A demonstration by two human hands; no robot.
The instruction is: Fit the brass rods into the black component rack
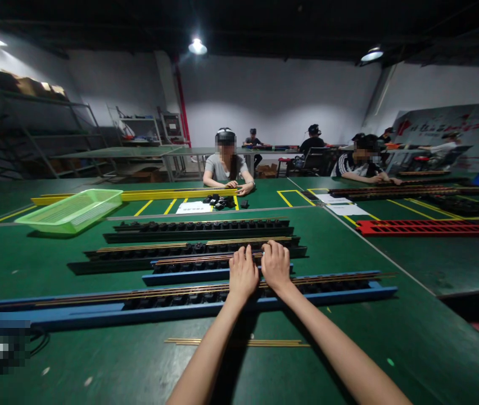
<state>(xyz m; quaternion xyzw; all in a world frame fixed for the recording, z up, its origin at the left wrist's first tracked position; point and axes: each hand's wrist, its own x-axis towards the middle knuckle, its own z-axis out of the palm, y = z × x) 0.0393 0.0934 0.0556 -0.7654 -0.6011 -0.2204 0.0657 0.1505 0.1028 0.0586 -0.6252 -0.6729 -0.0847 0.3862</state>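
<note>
My left hand (pixel 243 274) and my right hand (pixel 276 263) are side by side over the short blue channel (pixel 193 277), which holds black pieces and thin brass rods (pixel 197 260). The fingers of both hands are bent and closed, with the fingertips at the channel's far side. What they pinch is hidden behind the fingers. Under my wrists runs a longer blue channel (pixel 96 319), with black blocks and brass rods along it. Closer to me, loose brass rods (pixel 273 342) lie on the green table, partly covered by my left forearm.
Dark channels (pixel 201 238) with black blocks lie beyond my hands. A light green basket (pixel 75 211) stands at the left by a yellow channel (pixel 147 196). Across the table sits a person (pixel 227 163) near small black parts (pixel 220 201). A red channel (pixel 433 228) lies right.
</note>
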